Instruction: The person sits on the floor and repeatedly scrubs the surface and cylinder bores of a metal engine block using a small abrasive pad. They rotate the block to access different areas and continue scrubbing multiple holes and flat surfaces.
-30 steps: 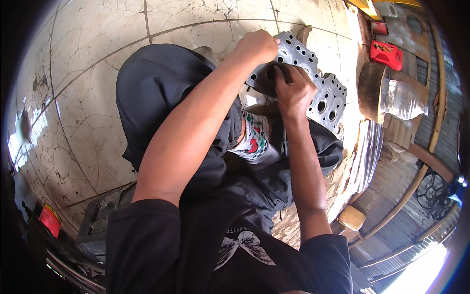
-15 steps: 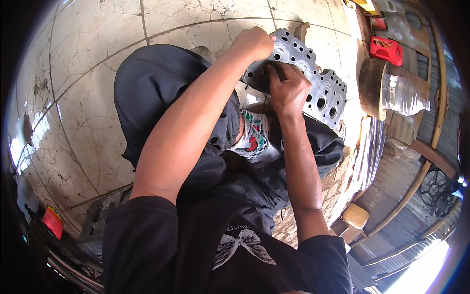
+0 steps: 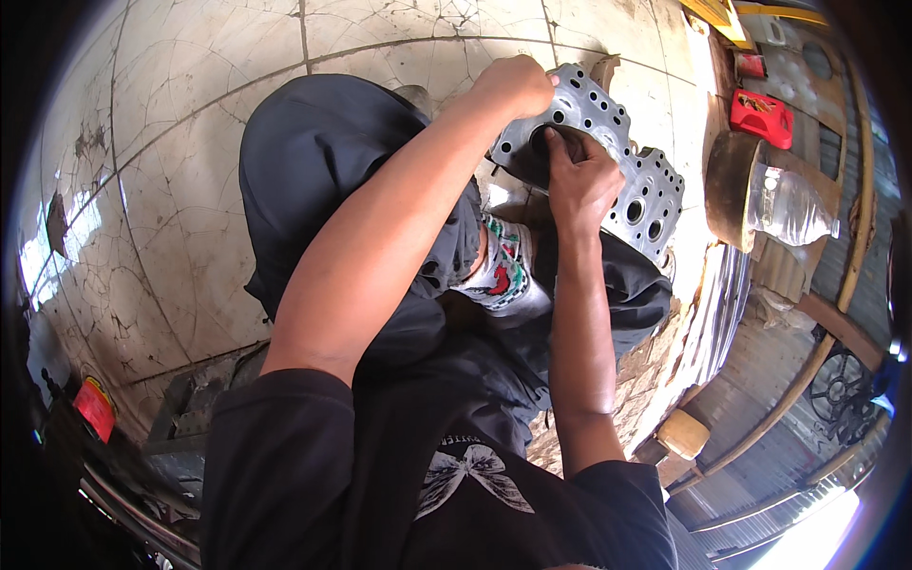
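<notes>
The person is sitting low over a cracked tile floor (image 3: 171,190) with a grey metal block (image 3: 608,152) full of round holes resting at the far right, by their dark trousers (image 3: 323,180). The left hand (image 3: 518,85) is closing its grip over the block's far left edge. The right hand (image 3: 579,180) is pressing down on the block's face, fingers bunched; whether they are pinching something small cannot be told. The block is looking heavy, hard and stiff, with sharp corners, so it is best held by its thick outer edges with both hands. A clear plastic bottle (image 3: 788,209) and a red can (image 3: 760,116) are lying further right.
</notes>
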The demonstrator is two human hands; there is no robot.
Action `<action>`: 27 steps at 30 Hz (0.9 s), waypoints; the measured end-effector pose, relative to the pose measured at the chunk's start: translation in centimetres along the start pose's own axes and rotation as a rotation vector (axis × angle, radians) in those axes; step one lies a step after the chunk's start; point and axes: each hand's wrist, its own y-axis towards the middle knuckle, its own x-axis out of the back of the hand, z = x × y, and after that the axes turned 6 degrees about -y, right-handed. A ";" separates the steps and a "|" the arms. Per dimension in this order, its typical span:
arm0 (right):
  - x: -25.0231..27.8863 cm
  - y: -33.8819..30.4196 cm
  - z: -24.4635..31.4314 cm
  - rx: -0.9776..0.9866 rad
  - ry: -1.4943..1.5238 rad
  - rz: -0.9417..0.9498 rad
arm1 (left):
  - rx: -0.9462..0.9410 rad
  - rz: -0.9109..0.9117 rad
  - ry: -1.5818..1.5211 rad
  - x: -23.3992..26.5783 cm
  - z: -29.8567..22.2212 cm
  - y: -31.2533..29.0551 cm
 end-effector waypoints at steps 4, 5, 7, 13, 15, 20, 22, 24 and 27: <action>-1.2 -1.2 0.9 0.063 0.028 -0.089 | 0.002 0.012 0.001 0.1 -0.1 -0.1; -1.4 -1.4 1.0 0.099 0.014 -0.094 | 0.008 0.009 0.003 0.0 -0.1 -0.2; -1.1 -1.7 1.3 0.107 -0.008 -0.058 | 0.016 -0.003 0.006 0.0 0.0 0.1; -1.1 -1.2 0.8 0.073 0.005 -0.031 | -0.032 -0.006 0.018 0.1 0.1 0.1; -0.8 -1.5 1.1 0.071 -0.032 -0.015 | -0.016 0.010 0.026 0.1 -0.2 0.1; 0.5 -1.9 0.1 0.129 -0.009 0.101 | -0.005 -0.025 0.023 -0.1 0.2 0.2; -0.2 -1.3 0.0 0.179 -0.024 0.053 | -0.024 -0.032 0.031 0.0 0.2 0.3; -0.6 -1.2 -0.1 0.244 -0.014 0.011 | -0.016 -0.021 0.046 -0.2 0.0 0.4; 0.9 -1.6 -0.7 0.242 0.023 0.119 | -0.007 -0.042 0.033 -0.7 0.3 0.2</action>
